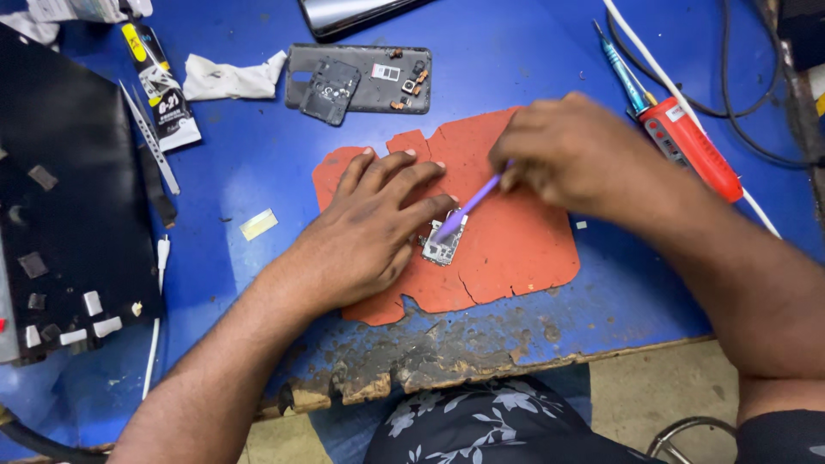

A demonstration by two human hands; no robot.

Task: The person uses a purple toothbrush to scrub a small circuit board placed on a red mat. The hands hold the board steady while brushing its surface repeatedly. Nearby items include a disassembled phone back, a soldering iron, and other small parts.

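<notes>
Near the front edge of the blue bench top [258, 163], a ragged orange mat [516, 249] carries the work; the left hand [374, 232] lies palm down on the mat's left half, fingers spread and flat, its thumb side touching a small circuit board [443, 247] and pinning it to the mat; the right hand [571, 155] is closed around the upper end of a thin purple tool [464, 210], whose lower tip rests on the board's top edge; the board itself sits near the middle of the mat, partly hidden under the left thumb. Toward the back edge lies a grey phone back frame [361, 79] with small parts showing on its inner face; just left of it is a crumpled white tissue [230, 79]; farther left lie a glue tube [161, 86] and metal tweezers [150, 137]. Along the left edge rests a black panel [69, 198] dotted with pale bits of tape; a small yellowish strip [258, 224] lies on the bench between panel and mat. Toward the right edge, well apart from the mat, lie a red-handled screwdriver [687, 142] and a white cable [662, 82]; the front edge of the bench is chipped and worn [430, 361].
</notes>
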